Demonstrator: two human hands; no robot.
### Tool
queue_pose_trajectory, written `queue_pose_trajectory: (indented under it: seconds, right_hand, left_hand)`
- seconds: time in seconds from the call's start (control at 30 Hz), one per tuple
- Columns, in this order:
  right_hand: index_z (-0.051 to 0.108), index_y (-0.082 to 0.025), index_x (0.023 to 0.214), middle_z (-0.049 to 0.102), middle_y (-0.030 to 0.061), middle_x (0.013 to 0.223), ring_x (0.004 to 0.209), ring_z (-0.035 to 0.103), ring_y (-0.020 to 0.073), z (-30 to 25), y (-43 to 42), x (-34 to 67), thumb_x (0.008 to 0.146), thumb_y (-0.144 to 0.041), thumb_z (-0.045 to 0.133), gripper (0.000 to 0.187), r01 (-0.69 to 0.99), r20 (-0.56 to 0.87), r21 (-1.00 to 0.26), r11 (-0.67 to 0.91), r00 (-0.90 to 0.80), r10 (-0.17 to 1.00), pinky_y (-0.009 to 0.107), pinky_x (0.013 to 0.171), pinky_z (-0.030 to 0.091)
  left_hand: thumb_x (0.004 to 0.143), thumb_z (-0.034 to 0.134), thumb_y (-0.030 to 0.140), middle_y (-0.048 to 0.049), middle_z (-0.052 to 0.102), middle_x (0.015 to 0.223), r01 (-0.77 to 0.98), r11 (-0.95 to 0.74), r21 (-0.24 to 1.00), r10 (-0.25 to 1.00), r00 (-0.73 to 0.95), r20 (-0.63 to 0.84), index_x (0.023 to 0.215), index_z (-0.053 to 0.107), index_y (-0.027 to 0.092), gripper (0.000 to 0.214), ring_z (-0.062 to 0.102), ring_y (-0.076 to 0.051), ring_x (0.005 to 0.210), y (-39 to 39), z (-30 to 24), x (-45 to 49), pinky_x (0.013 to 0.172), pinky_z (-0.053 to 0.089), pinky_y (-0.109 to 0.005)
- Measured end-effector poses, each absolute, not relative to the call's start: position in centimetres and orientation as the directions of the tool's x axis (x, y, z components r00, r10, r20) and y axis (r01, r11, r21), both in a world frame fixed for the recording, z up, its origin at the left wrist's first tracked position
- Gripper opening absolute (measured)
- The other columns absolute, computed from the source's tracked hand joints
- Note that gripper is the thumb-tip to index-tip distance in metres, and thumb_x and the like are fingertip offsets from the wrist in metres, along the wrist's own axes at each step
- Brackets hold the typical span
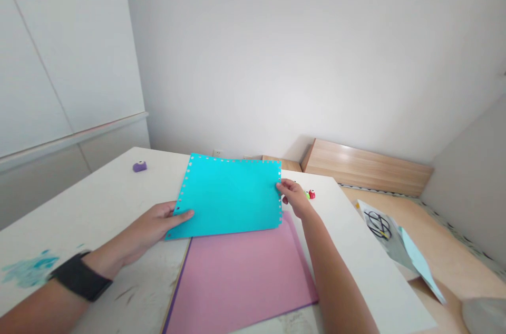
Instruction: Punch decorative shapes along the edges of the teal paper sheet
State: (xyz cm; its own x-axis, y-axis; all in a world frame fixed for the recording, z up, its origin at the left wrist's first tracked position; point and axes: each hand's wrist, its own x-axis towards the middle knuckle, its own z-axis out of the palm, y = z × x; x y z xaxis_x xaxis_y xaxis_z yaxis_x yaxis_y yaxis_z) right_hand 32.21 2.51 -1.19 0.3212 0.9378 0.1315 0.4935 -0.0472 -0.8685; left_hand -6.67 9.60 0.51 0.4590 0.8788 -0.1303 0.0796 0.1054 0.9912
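A turquoise sheet (233, 197) with small holes punched along its edges is held up above the table, tilted toward me. My left hand (166, 218) pinches its lower left side, thumb on the front face. At the right edge, my right hand (292, 194) grips the sheet between thumb and fingers. Below it lies a pink sheet (245, 281) with a purple edge, its far part covered by the turquoise one. Both hands' fingers behind the turquoise sheet are partly hidden.
The white table (379, 281) carries a purple toy (139, 166) at the left and small red and green toys (311, 194) beyond my right hand. Blue paint stains (31, 269) mark its left side. A wooden bed (367, 165) with a black cable (378, 224) stands right.
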Motion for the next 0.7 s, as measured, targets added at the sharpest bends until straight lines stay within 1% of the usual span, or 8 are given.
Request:
queue_pose_trajectory:
  seconds: [0.1,0.17,0.23,0.3,0.37,0.47,0.57,0.7]
  right_hand:
    - [0.065,-0.021,0.108,0.067,0.0076,0.099,0.088,0.060,0.0211,-1.5,1.8,34.4,0.092,-0.047,0.047,0.035,0.635,0.221,-0.761,-0.135,0.449,0.866,0.032,0.075,0.046]
    - [0.066,-0.020,0.108,0.065,0.0112,0.111,0.104,0.056,0.0257,-1.8,0.8,36.1,0.090,-0.035,0.050,0.028,0.716,0.271,-0.664,-0.215,0.498,0.824,0.038,0.091,0.041]
    - [0.069,-0.020,0.107,0.064,0.0127,0.116,0.112,0.052,0.0286,-2.1,-0.3,37.7,0.086,-0.024,0.054,0.026,0.777,0.291,-0.565,-0.277,0.502,0.814,0.041,0.100,0.034]
    - [0.073,-0.021,0.104,0.064,0.0122,0.116,0.112,0.052,0.0289,-2.7,-1.1,38.7,0.080,-0.015,0.057,0.029,0.821,0.281,-0.477,-0.312,0.480,0.831,0.041,0.102,0.032]
    - [0.074,-0.022,0.104,0.063,0.0110,0.118,0.111,0.053,0.0276,-3.2,-1.5,39.3,0.075,-0.009,0.058,0.035,0.853,0.262,-0.407,-0.326,0.451,0.853,0.038,0.102,0.033]
    - [0.071,-0.022,0.114,0.061,0.0105,0.124,0.116,0.052,0.0267,-4.0,-1.7,39.8,0.071,-0.001,0.054,0.051,0.880,0.257,-0.336,-0.334,0.427,0.867,0.035,0.102,0.034]
    - [0.067,-0.019,0.121,0.061,0.0123,0.127,0.119,0.051,0.0280,-4.5,-1.7,40.5,0.070,0.003,0.050,0.058,0.880,0.266,-0.306,-0.363,0.446,0.855,0.036,0.103,0.033]
    - [0.064,-0.017,0.123,0.062,0.0131,0.125,0.117,0.054,0.0275,-4.8,-2.0,41.4,0.074,-0.002,0.050,0.054,0.866,0.267,-0.324,-0.381,0.470,0.841,0.035,0.102,0.036]
  left_hand:
    - [0.074,0.075,0.056,-0.0062,0.076,0.112,0.079,0.062,0.995,0.817,0.568,-0.096,0.113,0.070,0.013,0.059,0.069,-0.029,0.102,10.5,-0.6,-6.9,0.098,0.050,-0.040]
    - [0.076,0.073,0.057,-0.0064,0.074,0.116,0.081,0.050,0.995,0.839,0.537,-0.086,0.118,0.067,0.012,0.061,0.067,-0.030,0.107,11.1,-1.3,-7.2,0.101,0.048,-0.041]
    - [0.075,0.073,0.058,-0.0062,0.073,0.119,0.082,0.068,0.994,0.851,0.516,-0.101,0.121,0.065,0.013,0.064,0.065,-0.030,0.111,11.4,-1.7,-7.3,0.103,0.046,-0.041]
    - [0.075,0.073,0.058,-0.0051,0.072,0.122,0.088,0.081,0.993,0.859,0.499,-0.115,0.123,0.063,0.014,0.066,0.064,-0.030,0.114,11.6,-2.1,-7.4,0.105,0.045,-0.041]
    - [0.076,0.073,0.057,-0.0034,0.071,0.124,0.094,0.086,0.992,0.866,0.485,-0.121,0.125,0.061,0.016,0.066,0.063,-0.029,0.116,11.6,-2.3,-7.4,0.106,0.044,-0.041]
    - [0.080,0.070,0.054,-0.0022,0.069,0.127,0.095,0.093,0.991,0.863,0.488,-0.128,0.128,0.059,0.017,0.062,0.062,-0.029,0.118,11.6,-2.3,-7.4,0.107,0.043,-0.041]
    - [0.080,0.070,0.054,-0.0035,0.068,0.129,0.096,0.106,0.990,0.861,0.489,-0.140,0.128,0.060,0.017,0.062,0.061,-0.029,0.119,11.5,-2.1,-7.5,0.107,0.043,-0.041]
    - [0.078,0.071,0.057,-0.0050,0.067,0.131,0.082,0.117,0.990,0.866,0.479,-0.142,0.127,0.062,0.019,0.063,0.062,-0.028,0.118,11.4,-1.8,-7.6,0.106,0.045,-0.038]
